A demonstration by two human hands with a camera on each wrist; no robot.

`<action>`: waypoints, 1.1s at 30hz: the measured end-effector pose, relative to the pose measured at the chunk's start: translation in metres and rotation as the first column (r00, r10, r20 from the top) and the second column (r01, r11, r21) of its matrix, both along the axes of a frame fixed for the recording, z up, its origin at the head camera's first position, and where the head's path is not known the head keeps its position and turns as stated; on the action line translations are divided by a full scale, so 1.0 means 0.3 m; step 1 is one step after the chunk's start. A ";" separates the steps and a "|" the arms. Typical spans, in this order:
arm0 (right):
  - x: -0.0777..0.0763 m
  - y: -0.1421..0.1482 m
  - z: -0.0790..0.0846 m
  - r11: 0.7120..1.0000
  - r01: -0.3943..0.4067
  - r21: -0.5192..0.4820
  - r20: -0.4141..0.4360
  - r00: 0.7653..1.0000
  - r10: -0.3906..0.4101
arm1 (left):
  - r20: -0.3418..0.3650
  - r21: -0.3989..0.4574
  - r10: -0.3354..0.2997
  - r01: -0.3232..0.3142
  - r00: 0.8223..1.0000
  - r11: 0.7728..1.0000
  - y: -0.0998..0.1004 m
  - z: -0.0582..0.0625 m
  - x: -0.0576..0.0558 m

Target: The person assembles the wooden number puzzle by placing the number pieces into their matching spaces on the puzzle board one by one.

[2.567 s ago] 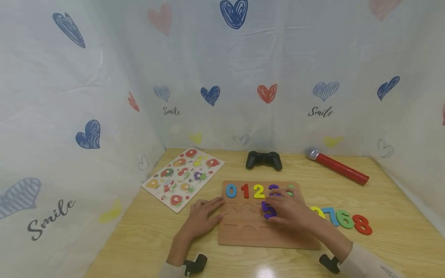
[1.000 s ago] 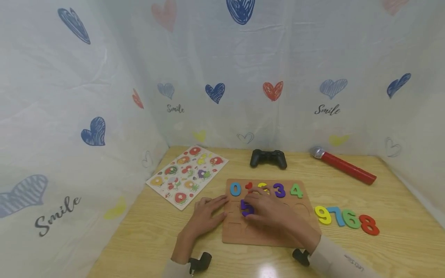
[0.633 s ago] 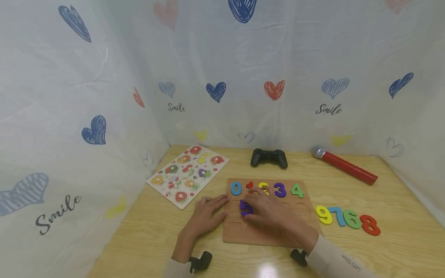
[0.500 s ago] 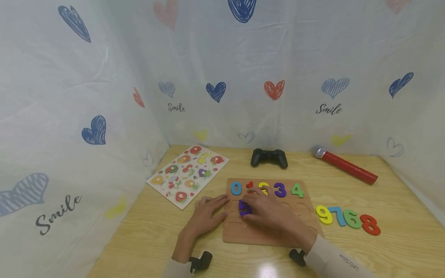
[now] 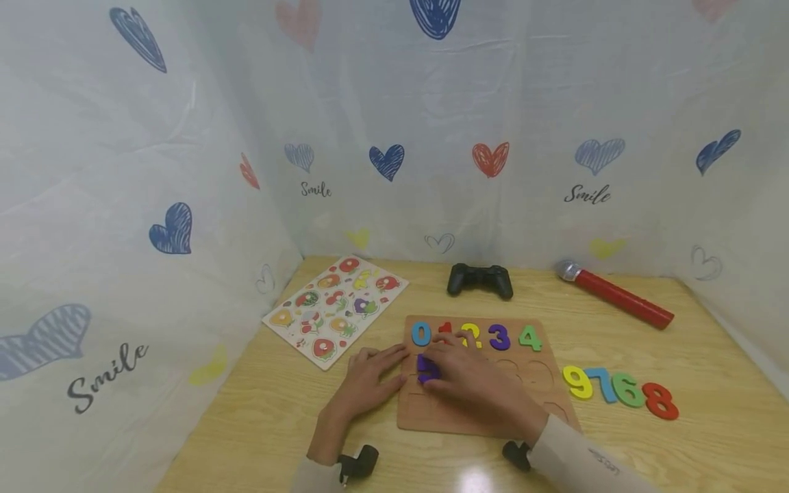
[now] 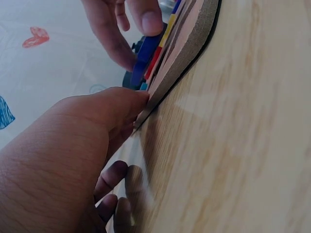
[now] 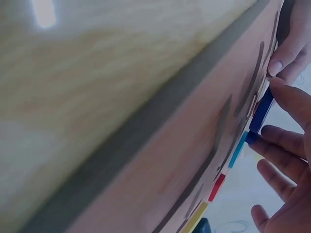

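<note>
Purple 5 (image 5: 425,361): pinched by right hand (image 5: 466,373), at its nine o'clock; long axis twelve-to-six; three o'clock from left hand (image 5: 368,378), loosely spread, touching wooden board (image 5: 416,416) at its nine-o'clock edge.

Behind the light-yellow wood-grained table (image 5: 246,411) stands a whitish, heart-printed sheet wall (image 5: 444,96); similar side walls (image 5: 92,171) flank the table; a white glare (image 5: 474,479) marks its near side.

The wood-grain desk (image 5: 696,424) carries a brown rectangular board (image 5: 545,390), white fruit-picture board (image 5: 335,315), black gamepad (image 5: 479,278), red silver-tipped tube (image 5: 616,294) and coloured digits (image 5: 618,388).
</note>
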State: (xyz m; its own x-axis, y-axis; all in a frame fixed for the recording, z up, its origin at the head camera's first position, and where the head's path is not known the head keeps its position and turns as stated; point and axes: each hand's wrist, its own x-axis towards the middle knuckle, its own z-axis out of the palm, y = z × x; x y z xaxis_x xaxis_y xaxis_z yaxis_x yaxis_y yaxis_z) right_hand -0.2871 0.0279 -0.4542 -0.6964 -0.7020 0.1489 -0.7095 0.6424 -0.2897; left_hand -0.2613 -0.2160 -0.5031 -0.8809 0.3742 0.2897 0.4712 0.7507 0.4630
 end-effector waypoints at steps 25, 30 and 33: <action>-0.027 -0.059 -0.035 1.000 0.017 0.003 -0.118 0.993 -0.017 | 0.002 -0.020 -0.004 0.004 1.000 1.000 0.001 0.005 0.000; -0.026 -0.040 -0.040 1.000 0.011 0.011 -0.104 0.995 -0.010 | -0.003 -0.027 0.000 0.000 1.000 1.000 0.002 0.004 -0.001; -0.019 -0.014 -0.044 1.000 0.008 0.014 -0.100 0.995 -0.007 | 0.005 -0.020 -0.001 0.002 1.000 1.000 0.001 0.004 0.000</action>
State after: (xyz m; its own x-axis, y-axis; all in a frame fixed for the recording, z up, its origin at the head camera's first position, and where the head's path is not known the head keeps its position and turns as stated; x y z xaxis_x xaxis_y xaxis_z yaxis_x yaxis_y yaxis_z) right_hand -0.2929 0.0236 -0.4675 -0.6837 -0.6995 0.2081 -0.7297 0.6513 -0.2079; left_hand -0.2614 -0.2158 -0.5019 -0.8817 0.3813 0.2779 0.4702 0.7593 0.4498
